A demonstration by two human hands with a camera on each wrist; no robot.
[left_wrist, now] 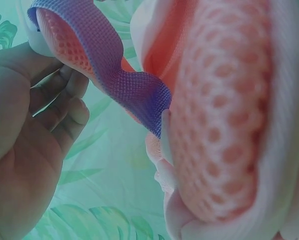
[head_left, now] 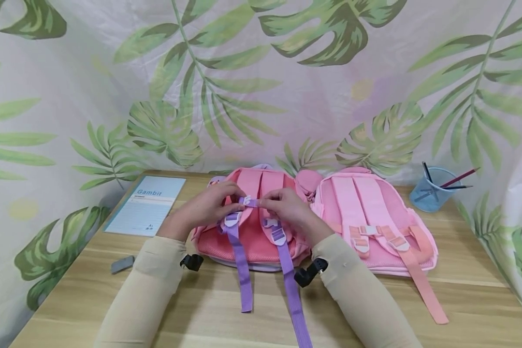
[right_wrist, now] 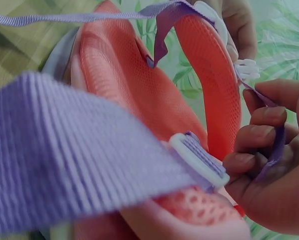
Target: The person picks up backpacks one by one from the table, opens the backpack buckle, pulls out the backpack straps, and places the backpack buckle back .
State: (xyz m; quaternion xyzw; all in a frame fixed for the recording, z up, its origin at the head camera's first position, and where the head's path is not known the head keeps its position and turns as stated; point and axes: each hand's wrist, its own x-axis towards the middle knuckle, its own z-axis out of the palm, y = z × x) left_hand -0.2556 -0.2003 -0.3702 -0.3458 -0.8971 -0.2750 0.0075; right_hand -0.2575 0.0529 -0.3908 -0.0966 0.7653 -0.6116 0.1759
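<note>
A coral-pink backpack (head_left: 261,241) with purple webbing lies on the table, its shoulder straps facing up. Over it my left hand (head_left: 210,203) pinches at a white buckle (head_left: 247,200) on the short chest strap. In the left wrist view, the left hand (left_wrist: 32,115) has its fingertips partly hidden behind the padded strap and purple webbing (left_wrist: 104,55). My right hand (right_wrist: 277,145) pinches the purple chest strap (right_wrist: 263,97) beside the buckle, its tail running through the curled fingers. White strap adjusters (head_left: 279,236) and long purple tails (head_left: 242,275) hang toward the front.
A lighter pink backpack (head_left: 345,217) with peach straps lies to the right. Behind it, at the table's right, stands a blue mesh cup (head_left: 432,193) with pencils. A light-blue notebook (head_left: 145,205) lies at left, a grey eraser-like block (head_left: 122,264) in front of it.
</note>
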